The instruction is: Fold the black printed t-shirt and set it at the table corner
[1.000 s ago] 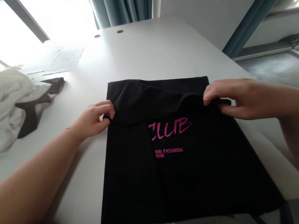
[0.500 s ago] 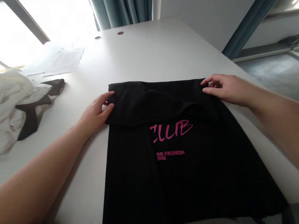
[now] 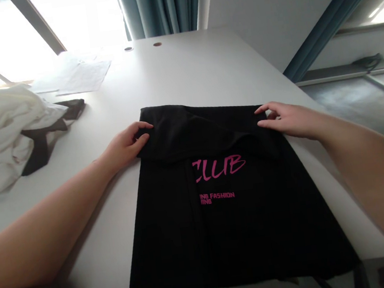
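A black garment (image 3: 230, 223) with pink "CLUB" lettering lies flat on the white table (image 3: 187, 74), its far end folded back toward me in a flap. My left hand (image 3: 125, 145) rests at the flap's left end, fingers stretched out over the fabric's edge. At the flap's right end lies my right hand (image 3: 289, 119), fingers extended and touching the cloth. Neither hand grips anything. The garment's near hem hangs over the table's front edge.
A heap of white cloth (image 3: 2, 134) with a dark garment (image 3: 45, 134) beneath it lies at the left. Sheets of paper (image 3: 78, 76) sit at the far left by the window. The table's right edge drops to the floor (image 3: 365, 104).
Both hands have let go of the flap's lower edge, moved up to the ends of the fold and stretched their fingers out. The flap now lies on the garment.
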Available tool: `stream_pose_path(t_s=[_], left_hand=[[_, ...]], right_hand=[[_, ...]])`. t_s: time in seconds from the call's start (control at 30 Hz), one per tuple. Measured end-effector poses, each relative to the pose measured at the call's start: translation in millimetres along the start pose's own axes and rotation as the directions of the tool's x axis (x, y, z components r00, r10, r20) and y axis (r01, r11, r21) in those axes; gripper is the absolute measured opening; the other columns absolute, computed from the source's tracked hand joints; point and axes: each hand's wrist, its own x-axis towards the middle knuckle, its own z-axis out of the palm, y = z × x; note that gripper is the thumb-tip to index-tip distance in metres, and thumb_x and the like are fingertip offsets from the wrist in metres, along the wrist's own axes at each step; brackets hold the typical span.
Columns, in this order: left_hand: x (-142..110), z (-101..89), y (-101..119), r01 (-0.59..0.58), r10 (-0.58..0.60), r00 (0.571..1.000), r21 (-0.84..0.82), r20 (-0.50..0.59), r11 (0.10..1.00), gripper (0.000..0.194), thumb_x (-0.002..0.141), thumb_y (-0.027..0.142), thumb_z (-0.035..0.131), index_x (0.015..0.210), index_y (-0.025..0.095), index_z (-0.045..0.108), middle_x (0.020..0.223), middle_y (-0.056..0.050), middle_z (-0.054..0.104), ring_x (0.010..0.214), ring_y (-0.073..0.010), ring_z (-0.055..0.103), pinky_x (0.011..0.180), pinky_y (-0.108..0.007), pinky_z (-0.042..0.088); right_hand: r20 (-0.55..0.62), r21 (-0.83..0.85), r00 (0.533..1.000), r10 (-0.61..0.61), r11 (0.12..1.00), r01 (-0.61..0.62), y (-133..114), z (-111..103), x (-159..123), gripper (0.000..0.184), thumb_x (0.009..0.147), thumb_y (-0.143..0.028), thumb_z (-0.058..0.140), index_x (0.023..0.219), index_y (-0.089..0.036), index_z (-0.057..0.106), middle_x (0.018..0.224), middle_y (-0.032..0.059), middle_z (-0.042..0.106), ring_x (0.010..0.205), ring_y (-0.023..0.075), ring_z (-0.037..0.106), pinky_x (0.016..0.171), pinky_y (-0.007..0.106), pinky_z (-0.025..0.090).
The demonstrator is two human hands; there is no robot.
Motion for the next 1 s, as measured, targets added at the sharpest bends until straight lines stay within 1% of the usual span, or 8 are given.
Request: stream_pose_path(t_s=[0.1,0.23,0.43,0.6,0.73,0.8,0.93,1.0], left_hand=[[0,0.5,1,-0.01,0.01,1.0,-0.019,0.001,1.0,0.044,0.103,0.044,0.07,0.139,0.022,0.08,0.093,-0.004,0.068,0.079,-0.0215,0.058,0.074,-0.032,0.048],[-1,2.7,7,-0.026,0.024,1.0,-0.111,-0.019,0.993,0.039,0.102,0.041,0.07,0.132,0.02,0.082,0.097,-0.005,0.071,0.082,-0.0216,0.06,0.078,-0.031,0.05],[-2,11.0,14,0.028,-0.065,0.995,-0.409,-0.077,0.912,0.034,0.099,0.041,0.073,0.124,0.02,0.081,0.098,-0.006,0.07,0.082,-0.0209,0.061,0.071,-0.028,0.048],[-1,12.5,14,0.057,-0.092,0.994,-0.446,-0.056,0.893,0.032,0.097,0.042,0.076,0.12,0.02,0.08,0.097,-0.006,0.07,0.082,-0.0209,0.061,0.071,-0.028,0.048],[-2,10.9,17,0.075,-0.098,0.994,-0.39,-0.039,0.918,0.034,0.1,0.044,0.071,0.123,0.02,0.08,0.099,-0.007,0.07,0.084,-0.0222,0.062,0.071,-0.03,0.05],[-2,10.2,19,0.086,-0.105,0.994,-0.372,-0.033,0.924,0.036,0.101,0.045,0.07,0.125,0.021,0.079,0.1,-0.007,0.07,0.085,-0.0232,0.063,0.071,-0.03,0.051],[-3,8.6,19,0.086,-0.082,0.996,-0.346,0.026,0.934,0.04,0.101,0.047,0.073,0.131,0.021,0.079,0.099,-0.007,0.07,0.087,-0.0239,0.065,0.072,-0.031,0.053],[-3,7.7,19,0.075,-0.056,0.996,-0.316,0.07,0.946,0.043,0.1,0.047,0.075,0.133,0.02,0.079,0.103,-0.007,0.072,0.091,-0.0243,0.066,0.078,-0.032,0.057]], right_hand=[[-0.051,-0.059,0.999,-0.006,0.998,0.003,0,9,0,0.062,0.087,-0.055,0.075,0.138,-0.021,0.078,0.097,0.0064,0.074,0.078,0.017,0.062,0.08,0.033,0.051],[-0.224,0.069,0.974,-0.037,0.996,0.054,-20,9,-8,0.041,0.088,-0.044,0.069,0.117,-0.018,0.083,0.094,0.0085,0.075,0.08,0.0156,0.062,0.081,0.03,0.049],[-0.448,0.283,0.879,0.165,0.958,-0.036,-40,2,-6,0.03,0.091,-0.03,0.07,0.11,-0.012,0.085,0.101,0.01,0.078,0.079,0.0106,0.059,0.078,0.025,0.044],[-0.364,0.282,0.9,0.239,0.95,-0.138,-33,5,-1,0.036,0.093,-0.029,0.07,0.12,-0.011,0.088,0.105,0.0115,0.081,0.08,0.0117,0.06,0.082,0.027,0.043],[-0.401,0.198,0.907,0.13,0.979,-0.052,-30,1,-4,0.039,0.095,-0.038,0.07,0.12,-0.014,0.088,0.11,0.0143,0.081,0.09,0.016,0.064,0.09,0.032,0.047],[-0.41,0.313,0.9,0.145,0.95,-0.01,-33,-2,-5,0.035,0.094,-0.04,0.072,0.113,-0.013,0.084,0.101,0.014,0.078,0.084,0.0148,0.06,0.085,0.032,0.048],[-0.065,0.665,0.975,0.214,0.738,-0.118,-39,-9,-7,0.041,0.089,-0.041,0.075,0.121,-0.019,0.065,0.081,0.0037,0.061,0.064,0.0125,0.052,0.057,0.026,0.04],[0.081,0.53,0.984,0.157,0.829,-0.176,-37,-12,-9,0.05,0.089,-0.045,0.076,0.132,-0.022,0.062,0.084,0.0028,0.062,0.063,0.0139,0.056,0.054,0.027,0.043]])
